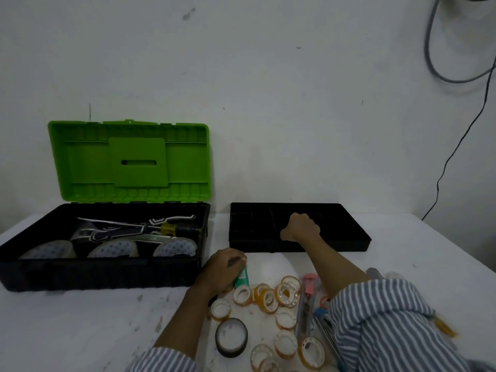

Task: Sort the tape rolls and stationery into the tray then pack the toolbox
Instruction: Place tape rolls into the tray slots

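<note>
As left hand grips green tube, tape rolls around, toolbox beside

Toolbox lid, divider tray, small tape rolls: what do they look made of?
Toolbox lid: moulded plastic, bright green, semi-matte; ribs and a moulded slot show.
Divider tray: black plastic, matte, probably moulded, judging by its thin partition walls.
Small tape rolls: glossy, see-through film with a yellowish tint, likely plastic; the core material is unclear.

Left hand grips green tube; right hand outstretched, fingers curled.
</note>
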Tool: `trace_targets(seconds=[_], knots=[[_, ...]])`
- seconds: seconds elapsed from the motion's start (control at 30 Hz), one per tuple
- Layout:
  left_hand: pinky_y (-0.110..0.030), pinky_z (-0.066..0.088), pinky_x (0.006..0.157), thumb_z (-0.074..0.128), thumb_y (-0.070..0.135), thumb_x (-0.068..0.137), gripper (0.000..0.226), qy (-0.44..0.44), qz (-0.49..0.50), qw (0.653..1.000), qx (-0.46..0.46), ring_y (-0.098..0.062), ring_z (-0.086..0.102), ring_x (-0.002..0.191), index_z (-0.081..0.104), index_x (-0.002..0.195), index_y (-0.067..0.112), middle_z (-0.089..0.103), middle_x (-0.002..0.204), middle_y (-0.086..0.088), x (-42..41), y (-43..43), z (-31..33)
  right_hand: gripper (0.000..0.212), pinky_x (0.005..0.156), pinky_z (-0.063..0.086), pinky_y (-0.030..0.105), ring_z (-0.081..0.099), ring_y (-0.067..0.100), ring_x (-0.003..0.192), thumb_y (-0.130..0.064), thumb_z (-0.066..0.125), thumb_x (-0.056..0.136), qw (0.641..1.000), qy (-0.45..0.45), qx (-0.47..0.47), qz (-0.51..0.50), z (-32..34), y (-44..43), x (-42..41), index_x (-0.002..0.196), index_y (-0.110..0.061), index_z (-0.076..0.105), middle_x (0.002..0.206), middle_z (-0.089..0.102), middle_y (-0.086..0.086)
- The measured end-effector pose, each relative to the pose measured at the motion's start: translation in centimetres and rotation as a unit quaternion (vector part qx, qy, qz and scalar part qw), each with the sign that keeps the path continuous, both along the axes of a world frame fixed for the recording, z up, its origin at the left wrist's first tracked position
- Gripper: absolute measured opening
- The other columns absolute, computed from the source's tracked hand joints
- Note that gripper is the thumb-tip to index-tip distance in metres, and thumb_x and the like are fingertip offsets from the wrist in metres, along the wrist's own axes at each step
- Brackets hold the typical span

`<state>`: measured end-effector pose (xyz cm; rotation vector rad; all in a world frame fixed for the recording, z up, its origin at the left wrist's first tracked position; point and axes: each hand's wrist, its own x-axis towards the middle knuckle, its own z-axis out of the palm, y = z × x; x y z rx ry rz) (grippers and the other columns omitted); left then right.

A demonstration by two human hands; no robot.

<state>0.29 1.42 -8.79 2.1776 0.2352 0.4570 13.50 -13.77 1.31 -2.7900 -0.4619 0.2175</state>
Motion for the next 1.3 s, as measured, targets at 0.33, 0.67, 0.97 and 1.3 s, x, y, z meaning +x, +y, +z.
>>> trace_targets(seconds=[0.33, 0.67, 0.97, 1.3], knots=[[-0.021, 0.044, 0.086, 0.055, 0.027, 0.088, 0.011, 0.013, -0.006, 1.0, -0.023, -0.01, 0.056, 0.1, 0.065, 0.093, 0.026, 0.061, 0.105, 0.006, 0.0, 0.1, 0.0, 0.025, 0.08, 0.043, 0.033, 0.05, 0.023, 0.082, -0.019, 0.06, 0.084, 0.998, 0.055, -0.022, 0.032, 0.3, 0.6, 1.4, 0.066, -0.01, 0.045, 0.08, 0.045, 0.006], [-0.013, 0.042, 0.081, 0.056, 0.019, 0.09, 0.008, 0.01, -0.009, 0.999, -0.042, -0.01, 0.056, 0.099, 0.063, 0.09, 0.023, 0.06, 0.104, 0.005, -0.1, -0.2, 0.4, 0.053, 0.112, 0.012, 0.054, 0.039, 0.033, 0.13, -0.05, 0.034, 0.096, 0.998, 0.025, 0.003, 0.064, -2.2, -1.1, 0.4, 0.106, -0.006, 0.063, 0.132, 0.053, 0.015], [-0.02, 0.044, 0.084, 0.06, 0.021, 0.087, 0.008, 0.016, 0.0, 1.0, -0.027, -0.01, 0.055, 0.099, 0.064, 0.093, 0.023, 0.06, 0.106, 0.004, -0.4, -0.3, 0.6, 0.018, 0.075, 0.05, 0.019, 0.06, 0.012, 0.089, -0.019, 0.062, 0.089, 0.965, 0.035, 0.174, 0.194, -0.4, -3.2, -0.7, 0.095, -0.006, 0.073, 0.1, 0.07, 0.008], [-0.021, 0.038, 0.089, 0.064, 0.023, 0.084, 0.024, 0.031, 0.002, 0.999, 0.04, -0.008, 0.05, 0.105, 0.063, 0.106, 0.016, 0.053, 0.11, 0.008, -0.4, -0.5, 0.7, 0.016, 0.064, 0.049, 0.017, 0.058, 0.009, 0.076, -0.007, 0.061, 0.087, 0.883, 0.325, -0.01, 0.338, 0.4, -5.0, -2.5, 0.098, -0.017, 0.067, 0.088, 0.064, -0.002]])
